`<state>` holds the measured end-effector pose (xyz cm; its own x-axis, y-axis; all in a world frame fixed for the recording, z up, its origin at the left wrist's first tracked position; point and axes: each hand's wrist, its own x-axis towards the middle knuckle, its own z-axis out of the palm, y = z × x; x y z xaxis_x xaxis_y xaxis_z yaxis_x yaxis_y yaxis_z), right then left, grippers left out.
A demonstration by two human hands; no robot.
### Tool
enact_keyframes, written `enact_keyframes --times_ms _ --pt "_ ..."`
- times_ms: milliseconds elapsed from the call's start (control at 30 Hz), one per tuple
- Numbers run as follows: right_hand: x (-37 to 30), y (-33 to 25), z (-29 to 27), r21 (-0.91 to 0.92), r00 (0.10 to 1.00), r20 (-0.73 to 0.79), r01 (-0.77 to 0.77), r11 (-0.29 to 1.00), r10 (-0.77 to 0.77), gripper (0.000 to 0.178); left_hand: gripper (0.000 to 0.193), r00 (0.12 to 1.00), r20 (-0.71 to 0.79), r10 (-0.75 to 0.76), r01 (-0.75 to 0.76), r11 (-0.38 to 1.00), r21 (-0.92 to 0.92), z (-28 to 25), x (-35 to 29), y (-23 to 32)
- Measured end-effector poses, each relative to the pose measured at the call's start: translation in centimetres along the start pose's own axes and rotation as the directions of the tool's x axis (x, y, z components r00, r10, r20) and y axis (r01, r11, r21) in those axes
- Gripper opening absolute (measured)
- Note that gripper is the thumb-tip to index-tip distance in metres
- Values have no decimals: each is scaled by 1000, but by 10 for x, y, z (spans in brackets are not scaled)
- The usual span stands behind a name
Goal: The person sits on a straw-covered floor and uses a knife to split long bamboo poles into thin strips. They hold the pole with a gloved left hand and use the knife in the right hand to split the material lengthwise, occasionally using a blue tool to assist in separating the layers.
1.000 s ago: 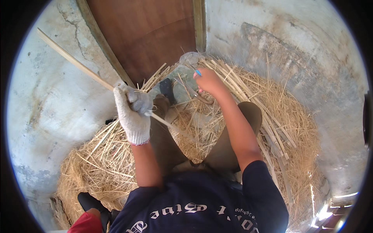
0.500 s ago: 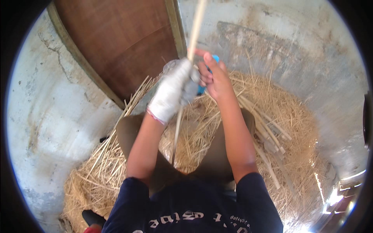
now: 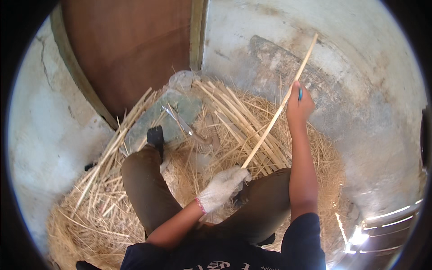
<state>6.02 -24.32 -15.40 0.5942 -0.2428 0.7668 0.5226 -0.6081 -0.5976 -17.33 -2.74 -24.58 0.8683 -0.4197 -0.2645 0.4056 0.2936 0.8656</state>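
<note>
1. Left hand (image 3: pixel 223 186), in a whitish glove with a red-edged cuff: folded around the near end of a pale strip (image 3: pixel 270 123), close by the right thigh (image 3: pixel 263 198).
2. Right hand (image 3: pixel 300 105), bare: fingers curled into a fist about a small blue object (image 3: pixel 300 93), mostly hidden in the grasp, its kind impossible to tell.
3. From the left hand, the same pale strip slanting outward and rightward, touching the thumb side of the right hand; whether pinched there or merely touched, impossible to tell. Far tip beyond the right hand, in front of the stained wall (image 3: pixel 360 103).
4. Left of the right hand and beyond the left one: a bundle of loose strips (image 3: pixel 246 118), lying on straw (image 3: pixel 324 162).
5. Beyond the left hand, slightly to its left: a metal blade (image 3: pixel 179 119) with a bent brown handle (image 3: pixel 204 140), apart from both hands, partly over a grey-green slab (image 3: pixel 192 107).
6. Left of the left hand: a foot in black (image 3: pixel 155 137), and farther left a second heap of strips (image 3: pixel 108 155).
7. Well beyond the left hand, leftward: a brown door (image 3: pixel 130 49).
</note>
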Motion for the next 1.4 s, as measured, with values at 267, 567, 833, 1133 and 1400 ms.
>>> enact_keyframes --times_ms 267,567,833,1133,1400 --pt "-80 -42 8 -203 921 209 369 907 -328 14 28 992 -108 66 -87 975 -207 8 -18 38" --pt "-97 -102 28 -21 575 228 810 586 -786 32 29 982 -164 93 -149 915 -374 3 -26 54" --pt "-91 -114 30 -62 654 238 748 661 -718 31 32 947 -281 154 -217 954 -208 8 -40 54" --pt "-90 -119 42 -82 640 195 766 638 -743 24 32 956 -259 140 -206 947 -248 0 -57 58" --pt "-68 -104 37 -227 705 139 707 670 -696 19 32 967 -243 76 -148 943 -296 11 -61 49"
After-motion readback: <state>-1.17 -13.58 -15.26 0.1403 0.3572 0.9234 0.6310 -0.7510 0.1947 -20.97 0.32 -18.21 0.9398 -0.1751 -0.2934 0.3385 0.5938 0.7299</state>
